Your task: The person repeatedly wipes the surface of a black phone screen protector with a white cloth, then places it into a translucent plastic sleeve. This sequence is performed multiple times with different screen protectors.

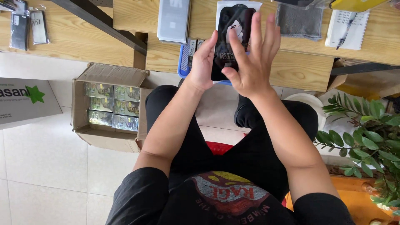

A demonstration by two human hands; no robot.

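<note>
1. Nearest the camera are the person's black shirt and black trousers, seated on a red stool [217,147] that shows between the legs.
2. To the left on the tiled floor stands an open carton [109,107] holding rows of shiny packets; to the right is a green plant [366,129].
3. The left hand [203,66] grips a black pack [229,41] (a flat, glossy sleeve) by its left edge, thumb on the front and fingers curled behind.
4. The right hand [252,58] lies over the pack's right side with fingers spread wide and straight, thumb touching the lower front; it clasps nothing.
5. The pack is held upright above the knees, just before the wooden desk [300,66].
6. Farther on the desk lie a grey cloth [300,21], a notebook [346,29] and more flat packs [174,18].
</note>
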